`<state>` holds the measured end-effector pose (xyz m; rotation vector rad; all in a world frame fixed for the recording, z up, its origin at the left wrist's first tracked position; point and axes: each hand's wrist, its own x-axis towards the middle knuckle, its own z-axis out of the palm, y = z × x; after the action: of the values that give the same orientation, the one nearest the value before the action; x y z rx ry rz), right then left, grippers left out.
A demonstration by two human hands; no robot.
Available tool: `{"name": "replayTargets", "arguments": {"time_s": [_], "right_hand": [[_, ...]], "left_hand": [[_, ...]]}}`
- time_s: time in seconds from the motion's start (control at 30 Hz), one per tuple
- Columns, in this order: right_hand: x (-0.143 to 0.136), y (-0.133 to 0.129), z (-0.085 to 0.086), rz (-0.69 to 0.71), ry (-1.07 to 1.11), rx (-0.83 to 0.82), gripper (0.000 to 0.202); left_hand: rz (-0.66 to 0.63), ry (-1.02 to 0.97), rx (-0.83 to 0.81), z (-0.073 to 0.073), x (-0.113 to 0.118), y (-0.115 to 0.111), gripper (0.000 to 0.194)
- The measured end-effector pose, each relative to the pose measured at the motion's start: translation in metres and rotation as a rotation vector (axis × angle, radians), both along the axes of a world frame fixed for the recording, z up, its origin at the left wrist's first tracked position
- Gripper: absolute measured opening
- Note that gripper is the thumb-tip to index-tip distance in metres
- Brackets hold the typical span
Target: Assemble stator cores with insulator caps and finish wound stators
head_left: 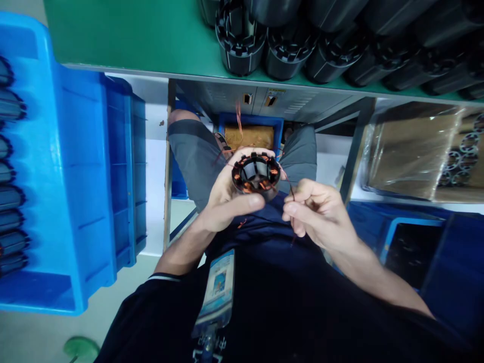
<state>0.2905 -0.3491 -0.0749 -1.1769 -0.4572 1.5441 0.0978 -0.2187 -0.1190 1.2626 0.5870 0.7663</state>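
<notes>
My left hand (227, 201) is wrapped round a motor stator (256, 176), a black ring-shaped part with copper windings inside its rim. The stator's open end faces up toward me, over my lap. Loose copper wires (239, 121) stick out from its far side. To the right of it, my right hand (317, 209) pinches a thin copper wire (290, 185) between thumb and fingers. That wire runs from the stator's right side to my fingertips. The underside of the stator is hidden by my left palm.
Black cylindrical housings (242, 45) stand in rows on the green bench (124, 35) ahead. At left, a blue crate (71, 166) holds several stators. A cardboard box (412, 151) with metal rings lies at right. A blue bin (280, 123) sits below the bench between my legs.
</notes>
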Motion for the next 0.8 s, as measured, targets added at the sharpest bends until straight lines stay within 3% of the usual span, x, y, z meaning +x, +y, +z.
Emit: {"name": "replayTargets", "arguments": {"time_s": [0.07, 0.1, 0.2, 0.37, 0.47, 0.53, 0.6, 0.67, 0.8], "right_hand": [[-0.005, -0.001, -0.001, 0.005, -0.030, 0.013, 0.023], [-0.007, 0.000, 0.000, 0.020, -0.037, 0.019, 0.025], [-0.004, 0.004, 0.006, 0.091, -0.090, 0.045, 0.027], [0.012, 0.009, 0.030, 0.119, -0.279, 0.137, 0.024], [0.019, 0.013, 0.040, 0.147, -0.368, 0.164, 0.023], [0.018, 0.016, 0.038, 0.161, -0.409, 0.162, 0.021], [0.013, 0.016, 0.025, 0.199, -0.417, 0.147, 0.016], [0.005, 0.012, 0.001, 0.283, -0.413, 0.115, 0.016], [0.006, 0.004, -0.057, 0.427, -0.438, 0.039, 0.039]], "left_hand": [[-0.071, -0.121, -0.475, 0.003, 0.006, -0.012, 0.077], [-0.097, -0.180, -0.638, 0.005, 0.010, -0.017, 0.076], [-0.087, -0.256, -0.856, 0.015, 0.018, -0.024, 0.072], [-0.003, -0.251, -0.816, 0.023, 0.014, -0.018, 0.056], [0.009, -0.158, -0.752, 0.018, 0.005, -0.014, 0.057], [-0.001, -0.106, -0.749, 0.011, -0.001, -0.013, 0.060], [0.016, -0.090, -0.758, 0.002, -0.004, -0.015, 0.066], [0.079, -0.083, -0.698, -0.007, -0.003, -0.018, 0.065], [0.096, -0.100, -0.294, -0.017, -0.001, -0.019, 0.058]]}}
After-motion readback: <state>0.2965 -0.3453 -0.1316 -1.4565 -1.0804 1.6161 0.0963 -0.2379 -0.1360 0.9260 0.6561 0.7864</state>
